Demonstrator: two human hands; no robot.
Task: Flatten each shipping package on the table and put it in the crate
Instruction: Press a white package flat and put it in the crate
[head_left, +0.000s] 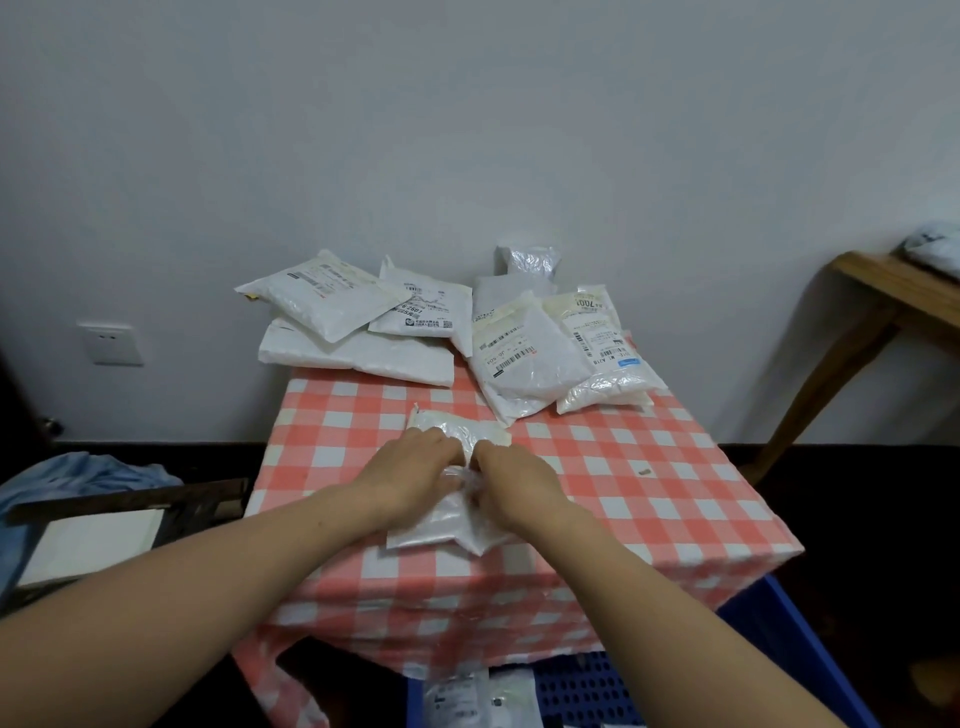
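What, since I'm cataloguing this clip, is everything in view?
near package: one, white, table's near centre, under both hands
piled packages: several, white, two piles at table's far edge
table: one, red-and-white checked cloth, centre
crate: one, blue, below table's near side
crated packages: at least two, white, in crate
wall socket: one, white, wall left
wooden side table: one, brown, far right
blue cloth: one, left of table
left hand: one, pinching near package
right hand: one, pinching near package

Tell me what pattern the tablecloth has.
The tablecloth has pink-and-white checks; the head view shows it clearly.
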